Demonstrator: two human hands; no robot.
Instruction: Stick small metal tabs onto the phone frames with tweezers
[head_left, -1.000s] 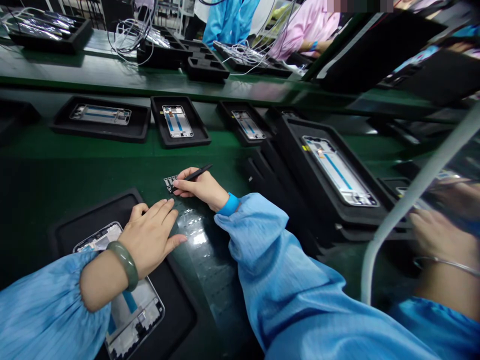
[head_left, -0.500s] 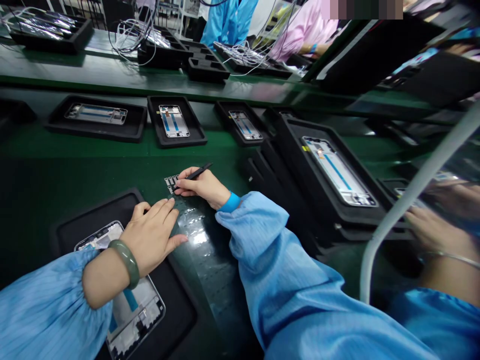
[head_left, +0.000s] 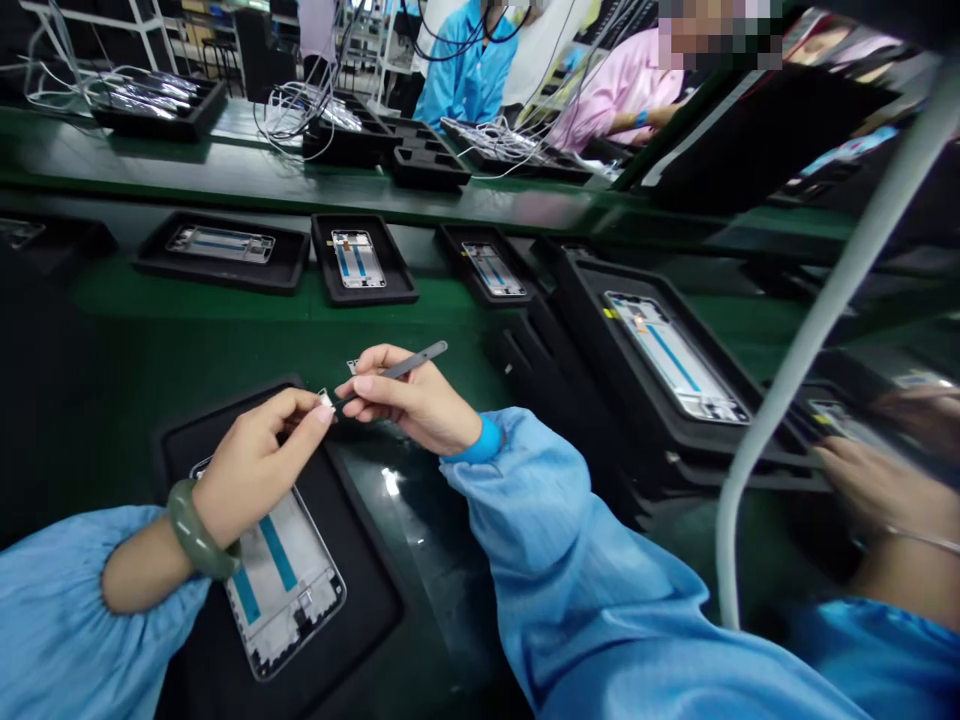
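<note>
My right hand (head_left: 420, 400) grips dark grey tweezers (head_left: 421, 358) like a pen, their tips pointing left. Thumb and forefinger of my left hand (head_left: 259, 445) pinch a small white piece (head_left: 325, 399); its exact kind is too small to make out. The tweezer tips meet or nearly meet that piece. Below my left hand lies a silver phone frame (head_left: 311, 555) with blue strips, set in a black tray (head_left: 367, 600). A sheet of small pale pieces (head_left: 352, 366) lies behind my right fingers, mostly hidden.
More black trays with phone frames stand along the back, such as one tray (head_left: 409, 290). At right is a stack of trays (head_left: 660, 440), with a pale hose (head_left: 814, 370) in front. A co-worker's hand (head_left: 870, 485) works at far right. Cables (head_left: 300, 115) lie on the shelf.
My left hand has gone from lying flat over the tray to pinching a small white piece. My right hand has lifted away from the sheet, bringing the tweezers to my left fingers.
</note>
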